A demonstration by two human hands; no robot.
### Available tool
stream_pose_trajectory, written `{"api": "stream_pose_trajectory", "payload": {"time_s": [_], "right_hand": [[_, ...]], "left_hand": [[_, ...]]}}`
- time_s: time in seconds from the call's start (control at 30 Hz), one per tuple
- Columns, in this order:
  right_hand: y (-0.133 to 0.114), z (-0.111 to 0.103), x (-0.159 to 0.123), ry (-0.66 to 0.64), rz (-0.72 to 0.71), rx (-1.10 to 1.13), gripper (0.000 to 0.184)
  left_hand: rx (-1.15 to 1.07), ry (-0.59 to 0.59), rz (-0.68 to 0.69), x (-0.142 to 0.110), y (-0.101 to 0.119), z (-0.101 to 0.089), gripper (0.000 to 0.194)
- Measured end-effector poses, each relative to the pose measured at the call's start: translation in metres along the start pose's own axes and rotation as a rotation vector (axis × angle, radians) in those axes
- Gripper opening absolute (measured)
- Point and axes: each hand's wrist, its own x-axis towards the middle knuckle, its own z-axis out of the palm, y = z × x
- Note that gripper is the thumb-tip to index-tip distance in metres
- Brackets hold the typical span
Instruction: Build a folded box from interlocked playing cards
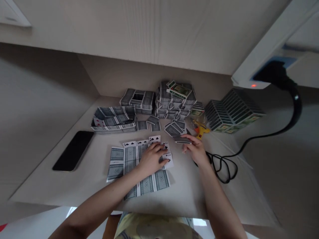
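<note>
Across the flat pale desk point(184, 189), sliding could skew the rectangular grey-backed paper cards point(146, 186) under the splayed left hand point(151, 159); the right hand point(197, 152) pinched a similar card point(182, 140)

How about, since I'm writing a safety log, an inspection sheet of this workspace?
Surface: pale desk, bare near the front edge.
Job's things: laid-out cards, mostly backs up; card-built box behind them, open on top.
Clutter: phone at left; yellow tool, probably a glue gun, at right.
Grippers: left hand on the laid-out cards; right hand holding a few cards.
Cables: black cable loops beside the right forearm and rises to a plug; red light lit nearby.
Surroundings: board overhead, panels around; nobody else seen.
</note>
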Motion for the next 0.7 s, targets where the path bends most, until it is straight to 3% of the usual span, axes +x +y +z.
{"api": "stream_pose_trajectory", "payload": {"time_s": [0.3, 0.47, 0.57, 0.7], "right_hand": [[0.005, 0.010, 0.005, 0.040, 0.032, -0.079, 0.034], [0.005, 0.013, 0.004, -0.041, 0.087, 0.009, 0.071], [0.012, 0.005, 0.007, -0.005, 0.110, -0.072, 0.055], [0.027, -0.006, 0.013, 0.021, 0.099, -0.354, 0.031]], "left_hand": [[0.002, 0.004, 0.010, 0.000, 0.000, 0.000, 0.031], [0.013, 0.000, 0.019, 0.001, 0.000, -0.001, 0.031], [0.014, 0.008, 0.022, 0.001, 0.000, 0.000, 0.031], [0.024, 0.009, 0.022, 0.001, -0.002, 0.001, 0.031]]}}
